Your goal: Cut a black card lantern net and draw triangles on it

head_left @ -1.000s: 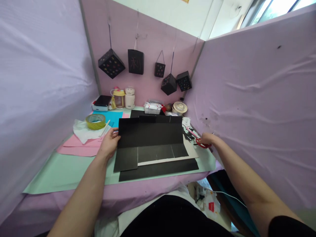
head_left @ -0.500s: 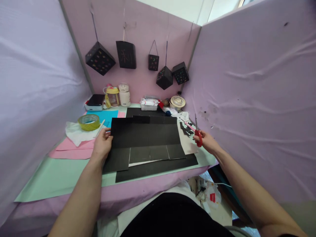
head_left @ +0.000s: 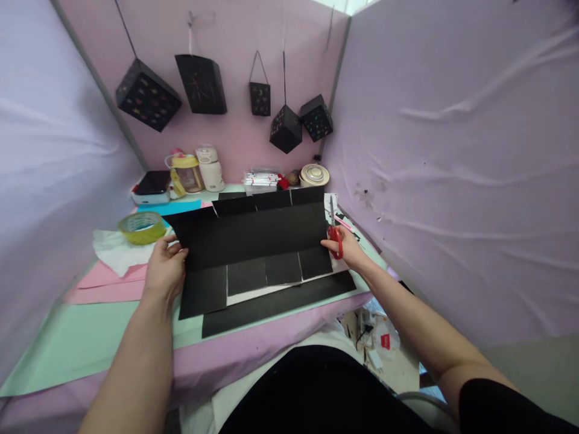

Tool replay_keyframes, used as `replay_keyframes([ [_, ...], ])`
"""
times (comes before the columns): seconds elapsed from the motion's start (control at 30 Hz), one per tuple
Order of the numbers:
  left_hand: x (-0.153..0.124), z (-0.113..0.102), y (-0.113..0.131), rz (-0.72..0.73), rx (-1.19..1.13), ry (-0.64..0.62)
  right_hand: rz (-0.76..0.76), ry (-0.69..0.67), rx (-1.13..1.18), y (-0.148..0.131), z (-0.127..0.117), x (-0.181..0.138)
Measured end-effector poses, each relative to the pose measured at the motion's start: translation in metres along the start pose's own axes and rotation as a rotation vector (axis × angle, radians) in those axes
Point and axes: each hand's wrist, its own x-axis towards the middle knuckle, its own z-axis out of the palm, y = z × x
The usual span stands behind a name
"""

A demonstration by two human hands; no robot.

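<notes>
A black sheet of card (head_left: 253, 235) with cut flaps along its long edges is raised and tilted over the table. My left hand (head_left: 165, 268) pinches its left edge between thumb and fingers. My right hand (head_left: 348, 246) is closed around the red handles of a pair of scissors (head_left: 335, 241), whose blades point up and away. Its fingertips are at the card's right edge; whether they grip the card I cannot tell. Beneath lies another black sheet (head_left: 275, 306), with pale paper showing between the two.
Left of the card are yellow-green tape (head_left: 142, 228), white tissue (head_left: 111, 248) and pink paper (head_left: 108, 289). Bottles (head_left: 210, 172), a box of white pens (head_left: 262, 181) and a round cream container (head_left: 315, 175) stand behind. Black paper boxes (head_left: 149, 96) hang on the pink back wall (head_left: 235, 144).
My right hand has moved left with the scissors, from over the scraps to the card's right edge. The card is lifted and its far flaps now show apart. The view has shifted.
</notes>
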Motion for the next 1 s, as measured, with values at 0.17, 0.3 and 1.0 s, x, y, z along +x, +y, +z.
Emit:
replay_keyframes([
  [0.17,0.000,-0.007,0.011,-0.080,-0.177,-0.141,-0.077,0.013,0.136,-0.023,-0.005,-0.004],
  [0.3,-0.001,-0.019,0.022,-0.101,-0.328,-0.197,-0.088,0.036,0.187,-0.040,-0.007,-0.008],
  [1.0,-0.074,0.114,-0.011,-0.665,-0.579,-0.639,-0.068,-0.052,0.195,-0.032,0.005,-0.001],
])
